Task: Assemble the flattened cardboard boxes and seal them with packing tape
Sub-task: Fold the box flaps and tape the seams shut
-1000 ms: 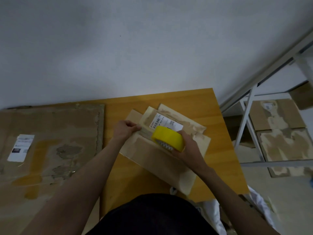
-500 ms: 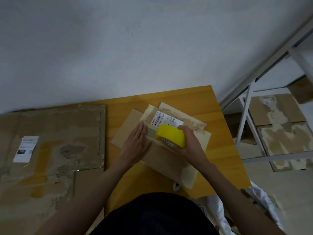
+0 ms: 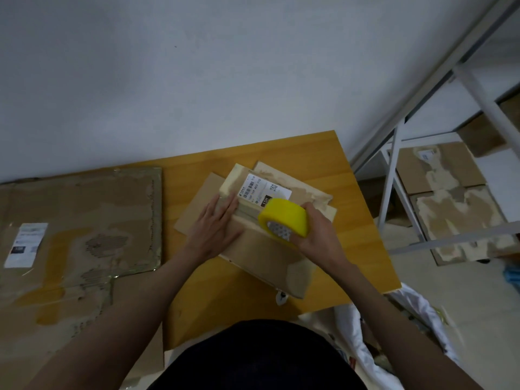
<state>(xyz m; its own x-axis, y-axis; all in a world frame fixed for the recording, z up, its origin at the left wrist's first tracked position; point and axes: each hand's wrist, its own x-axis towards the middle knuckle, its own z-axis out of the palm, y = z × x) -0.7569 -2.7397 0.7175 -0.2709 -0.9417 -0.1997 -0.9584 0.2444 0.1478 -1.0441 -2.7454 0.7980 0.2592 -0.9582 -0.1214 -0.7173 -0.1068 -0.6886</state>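
Left hand (image 3: 215, 225) flat on box (image 3: 261, 249); right hand (image 3: 315, 235) grips tape roll (image 3: 284, 220) just right of it, seam running left-right between them.

- A wooden counter (image 3: 315, 153) with an orange-yellow top stands against a plain white wall (image 3: 197, 74).
- A white metal shelf frame (image 3: 394, 175) stands on the right.
- White crumpled cloth or plastic (image 3: 416, 313) lies on the floor, low on the right.
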